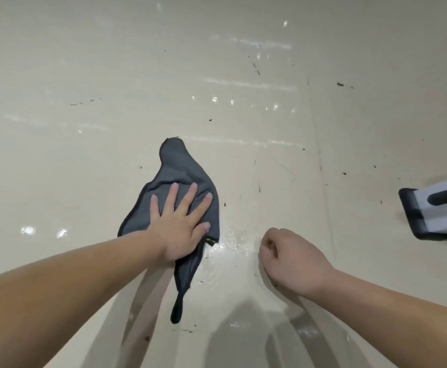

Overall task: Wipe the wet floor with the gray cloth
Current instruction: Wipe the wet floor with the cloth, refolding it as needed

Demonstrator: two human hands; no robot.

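A gray cloth lies crumpled on the cream floor, drawn out to a point at the far end and a thin tail at the near end. My left hand presses flat on it with fingers spread and straight. Just right of the cloth a wet patch glistens on the floor. My right hand rests on the floor beside that patch with its fingers curled under, holding nothing.
A grey and white object with a black end cap lies on the floor at the right edge. Dark specks and scuff marks dot the floor. A floor seam runs from top to bottom right of centre.
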